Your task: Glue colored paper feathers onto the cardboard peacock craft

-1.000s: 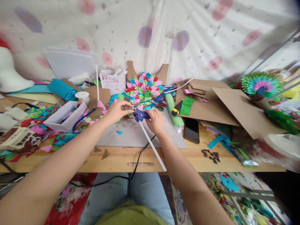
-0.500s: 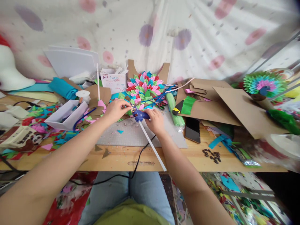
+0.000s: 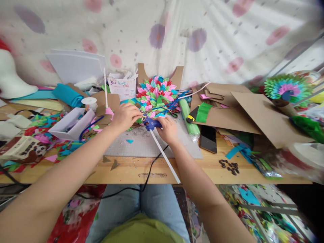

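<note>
My right hand (image 3: pixel 167 129) is wrapped round a blue hot glue gun (image 3: pixel 152 124), with a long white glue stick (image 3: pixel 165 157) jutting from its back end toward me. The gun's tip points away and meets the fingers of my left hand (image 3: pixel 126 117). Those fingers are pinched at the tip on something small and yellowish that I cannot make out. Just beyond both hands lies a fan of pink, red, green and blue paper petals (image 3: pixel 157 91) with a green bird shape on it. Beneath my hands is a grey cutting mat (image 3: pixel 141 146).
Left of me are a white tray (image 3: pixel 69 125), a white spool (image 3: pixel 89 101) and coloured paper scraps. On the right lie a green roll (image 3: pixel 188 116), a yellow-black cutter (image 3: pixel 192 116), a phone (image 3: pixel 208 139), cardboard sheets (image 3: pixel 268 118) and dark seeds (image 3: pixel 229 166). A black cord (image 3: pixel 149 175) hangs over the table edge.
Both hands stay at nearly the same place, the glue gun still against the left fingertips. The view has shifted very slightly.
</note>
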The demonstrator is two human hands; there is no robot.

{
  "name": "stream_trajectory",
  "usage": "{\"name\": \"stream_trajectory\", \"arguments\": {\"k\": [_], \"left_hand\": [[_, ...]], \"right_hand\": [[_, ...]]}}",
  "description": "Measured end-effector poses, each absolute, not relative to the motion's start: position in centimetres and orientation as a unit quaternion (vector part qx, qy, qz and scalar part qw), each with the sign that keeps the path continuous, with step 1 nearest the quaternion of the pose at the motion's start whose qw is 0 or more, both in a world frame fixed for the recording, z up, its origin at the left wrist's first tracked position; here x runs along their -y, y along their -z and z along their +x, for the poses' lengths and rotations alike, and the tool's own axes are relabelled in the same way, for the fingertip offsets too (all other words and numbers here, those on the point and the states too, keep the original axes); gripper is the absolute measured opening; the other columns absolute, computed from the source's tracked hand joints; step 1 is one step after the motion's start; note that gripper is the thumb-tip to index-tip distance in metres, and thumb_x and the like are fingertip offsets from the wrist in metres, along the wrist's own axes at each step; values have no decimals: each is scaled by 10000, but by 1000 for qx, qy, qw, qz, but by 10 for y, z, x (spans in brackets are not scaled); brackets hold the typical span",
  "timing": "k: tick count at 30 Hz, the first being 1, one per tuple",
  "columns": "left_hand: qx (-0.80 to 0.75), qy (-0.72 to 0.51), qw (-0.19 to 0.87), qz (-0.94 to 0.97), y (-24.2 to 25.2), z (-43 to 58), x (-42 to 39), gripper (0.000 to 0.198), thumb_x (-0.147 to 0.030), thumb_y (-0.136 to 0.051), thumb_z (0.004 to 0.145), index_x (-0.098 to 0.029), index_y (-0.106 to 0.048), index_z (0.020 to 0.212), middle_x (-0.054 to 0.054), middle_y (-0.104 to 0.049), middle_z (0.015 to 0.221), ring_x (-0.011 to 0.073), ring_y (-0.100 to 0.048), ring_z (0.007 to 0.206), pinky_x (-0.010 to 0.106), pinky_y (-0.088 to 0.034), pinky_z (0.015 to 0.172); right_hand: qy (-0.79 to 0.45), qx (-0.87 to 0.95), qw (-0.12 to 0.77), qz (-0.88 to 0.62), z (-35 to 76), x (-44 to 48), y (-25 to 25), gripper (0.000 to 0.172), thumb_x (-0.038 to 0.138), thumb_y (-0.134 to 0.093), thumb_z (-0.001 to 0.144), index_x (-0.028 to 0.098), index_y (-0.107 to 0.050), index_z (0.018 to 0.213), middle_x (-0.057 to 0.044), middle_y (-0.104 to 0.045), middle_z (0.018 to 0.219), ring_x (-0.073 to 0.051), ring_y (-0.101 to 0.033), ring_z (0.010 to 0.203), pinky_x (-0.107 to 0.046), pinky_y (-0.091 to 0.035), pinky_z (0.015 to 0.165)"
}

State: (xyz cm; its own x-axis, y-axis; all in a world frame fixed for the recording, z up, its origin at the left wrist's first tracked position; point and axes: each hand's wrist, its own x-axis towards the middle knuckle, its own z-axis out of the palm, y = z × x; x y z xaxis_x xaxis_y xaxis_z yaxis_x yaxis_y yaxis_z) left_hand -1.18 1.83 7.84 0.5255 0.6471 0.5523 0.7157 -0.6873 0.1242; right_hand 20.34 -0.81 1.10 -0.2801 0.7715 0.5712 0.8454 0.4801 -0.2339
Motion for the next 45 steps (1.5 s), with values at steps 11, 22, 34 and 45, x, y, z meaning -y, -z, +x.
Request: {"name": "stream_trajectory", "arguments": {"k": [11, 22, 34, 45], "left_hand": [[362, 224, 106, -898, -79, -8, -18, 184, -276, -543, 829, -248, -720, 787, 43, -689, 838, 217, -552, 881, 378, -370, 767], [360, 217, 138, -897, -81, -14, -16, 179, -294, -545, 835, -227, -702, 889, 54, -688, 908, 224, -552, 909, 383, -388, 779], [357, 237, 94, -899, -76, -11, -18, 207, -305, -510, 844, -260, -701, 778, 38, -689, 862, 210, -554, 891, 384, -377, 777], [322, 202, 127, -916, -76, -9, -24, 211, -260, -480, 848, -229, -676, 775, 45, -666, 843, 208, -549, 888, 376, -386, 785]], "right_hand": [[64, 804, 318, -499, 201, 10, -13, 331, 120, -491, 755, 185, -614, 1056, -77, -681, 1002, -249, -531, 948, -349, -383, 821], [59, 804, 320, -498, 202, 10, -13, 329, 122, -484, 764, 184, -610, 1061, -86, -675, 1002, -246, -527, 946, -348, -384, 825], [54, 805, 315, -500, 201, 9, -11, 344, 117, -478, 761, 196, -612, 1069, -73, -676, 977, -243, -525, 940, -348, -385, 827], [49, 818, 318, -477, 203, 8, -10, 360, 102, -476, 751, 187, -616, 1072, -79, -673, 992, -238, -529, 956, -352, -388, 843]]}}
